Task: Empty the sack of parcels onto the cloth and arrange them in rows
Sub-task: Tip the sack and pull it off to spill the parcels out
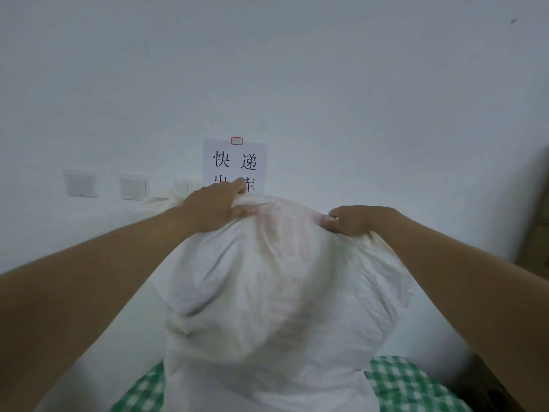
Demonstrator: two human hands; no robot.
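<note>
Both my hands grip the top of the white sack (267, 292), left hand (212, 208) and right hand (356, 220) with fingers curled into bunched fabric. It hangs bulging between my arms, above the green checked cloth (410, 382). No parcels show on the cloth, so I judge the emptying barely begun and the rows all still ahead. Behind, a paper sign (236, 162) hangs on the wall.

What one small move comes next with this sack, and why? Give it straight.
Probably lift the gripped end a little higher and shake. The left hand and right hand each grip the top of the white sack, which bulges, apparently full, above the green checked cloth. No parcels show on the cloth, so the contents likely still need tipping out.
</note>
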